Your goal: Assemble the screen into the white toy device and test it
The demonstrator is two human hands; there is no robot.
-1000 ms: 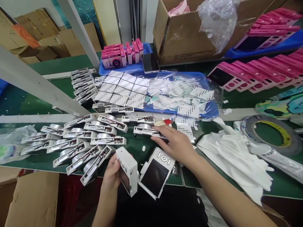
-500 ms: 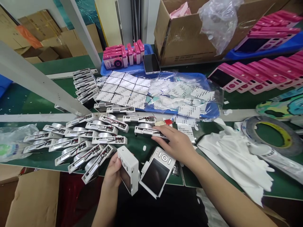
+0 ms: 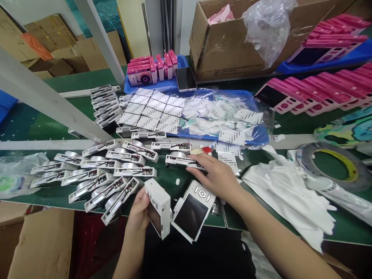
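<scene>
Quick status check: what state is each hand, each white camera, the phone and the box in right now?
left hand, closed around upright white camera.
upright white camera, on edge, off the table.
right hand, fingers resting on white front part.
flat white camera, screen up, dark.
phone, flat, screen dark.
cardboard box, open.

Pretty clearly a small electronics assembly line, kids' cameras by the look of it. Long green tabletop [image 3: 43, 124] covered in rows of identical white camera parts [image 3: 95, 182] with wiring showing, pink cameras [image 3: 314, 93] lined up by the dozen, a blue tray [image 3: 258, 136] full of printed label sheets [image 3: 151, 112], a big tape roll [image 3: 331, 162], and cardboard cartons [image 3: 226, 42] stacked all around.
</scene>
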